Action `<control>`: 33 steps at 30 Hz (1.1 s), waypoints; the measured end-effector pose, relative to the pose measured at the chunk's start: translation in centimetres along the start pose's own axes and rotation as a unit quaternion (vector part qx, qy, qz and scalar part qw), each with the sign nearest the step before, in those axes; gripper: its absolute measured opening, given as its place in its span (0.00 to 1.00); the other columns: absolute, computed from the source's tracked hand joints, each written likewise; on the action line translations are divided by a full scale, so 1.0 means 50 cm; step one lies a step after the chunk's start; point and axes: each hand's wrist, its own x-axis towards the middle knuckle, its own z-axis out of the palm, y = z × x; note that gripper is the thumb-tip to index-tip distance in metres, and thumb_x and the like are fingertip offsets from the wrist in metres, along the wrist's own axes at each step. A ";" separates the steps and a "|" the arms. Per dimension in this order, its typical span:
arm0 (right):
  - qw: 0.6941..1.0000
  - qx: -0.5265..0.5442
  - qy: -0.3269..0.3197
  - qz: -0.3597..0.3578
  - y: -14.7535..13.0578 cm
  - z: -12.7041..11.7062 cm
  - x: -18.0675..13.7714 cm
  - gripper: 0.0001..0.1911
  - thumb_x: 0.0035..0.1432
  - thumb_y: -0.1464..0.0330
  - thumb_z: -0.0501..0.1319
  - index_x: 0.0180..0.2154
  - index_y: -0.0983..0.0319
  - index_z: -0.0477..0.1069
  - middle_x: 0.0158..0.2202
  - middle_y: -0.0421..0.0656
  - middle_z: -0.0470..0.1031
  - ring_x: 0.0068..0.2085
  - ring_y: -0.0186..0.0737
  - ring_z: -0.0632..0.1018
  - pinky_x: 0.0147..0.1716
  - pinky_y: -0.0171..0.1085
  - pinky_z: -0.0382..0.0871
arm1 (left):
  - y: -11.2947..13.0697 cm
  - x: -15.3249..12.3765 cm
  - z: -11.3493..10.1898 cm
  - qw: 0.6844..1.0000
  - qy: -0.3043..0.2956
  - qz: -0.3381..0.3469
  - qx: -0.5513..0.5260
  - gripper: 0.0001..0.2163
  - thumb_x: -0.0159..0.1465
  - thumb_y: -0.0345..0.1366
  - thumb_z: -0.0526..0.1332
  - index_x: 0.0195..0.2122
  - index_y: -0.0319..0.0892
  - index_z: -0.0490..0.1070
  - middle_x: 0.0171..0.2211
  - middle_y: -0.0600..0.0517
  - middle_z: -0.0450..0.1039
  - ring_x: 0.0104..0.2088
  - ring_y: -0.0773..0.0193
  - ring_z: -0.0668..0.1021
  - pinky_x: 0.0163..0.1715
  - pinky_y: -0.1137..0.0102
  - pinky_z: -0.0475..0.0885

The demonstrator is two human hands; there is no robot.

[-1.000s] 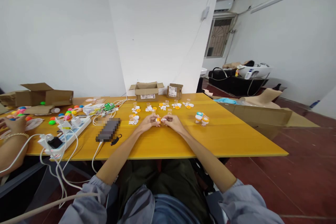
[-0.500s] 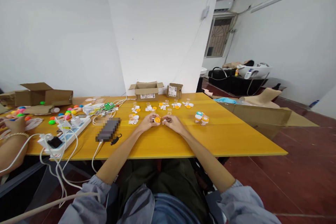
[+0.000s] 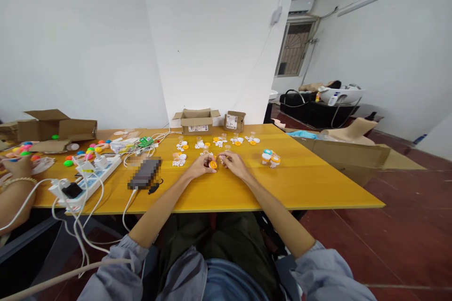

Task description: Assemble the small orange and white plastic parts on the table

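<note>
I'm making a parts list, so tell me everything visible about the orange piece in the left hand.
The orange piece looks like a small round disc, apparently plastic. Its round face is turned toward the camera; finer markings are too small to read. The thumb and fingers of the left hand grip it over the yellow-brown table. The right hand is close beside it; whether they touch cannot be told.

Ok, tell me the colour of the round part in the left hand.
The round part in the left hand is orange, best seen in the head view.
</note>
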 end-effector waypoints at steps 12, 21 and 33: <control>0.989 -0.106 0.097 0.031 0.054 -0.011 0.022 0.06 0.52 0.63 0.61 0.29 0.58 0.72 0.28 0.40 0.77 0.31 0.43 0.75 0.34 0.39 0.70 | 0.005 -0.003 0.006 1.000 -0.006 0.009 0.019 0.21 0.40 0.38 0.77 0.31 0.41 0.69 0.28 0.58 0.68 0.27 0.72 0.69 0.33 0.72 0.67; 0.996 -0.071 0.049 0.034 0.055 -0.008 0.038 0.06 0.52 0.63 0.59 0.27 0.58 0.68 0.26 0.38 0.75 0.30 0.41 0.74 0.33 0.37 0.68 | 0.007 -0.006 0.007 0.999 -0.005 0.012 0.033 0.22 0.40 0.40 0.77 0.33 0.41 0.70 0.30 0.57 0.70 0.28 0.72 0.70 0.34 0.72 0.69; 0.990 -0.123 0.063 0.027 0.071 -0.019 0.054 0.06 0.53 0.65 0.59 0.26 0.57 0.67 0.24 0.38 0.73 0.28 0.39 0.72 0.30 0.36 0.65 | 0.005 -0.007 0.003 0.995 0.010 0.040 0.089 0.19 0.46 0.44 0.75 0.34 0.41 0.73 0.30 0.55 0.71 0.28 0.70 0.70 0.32 0.72 0.69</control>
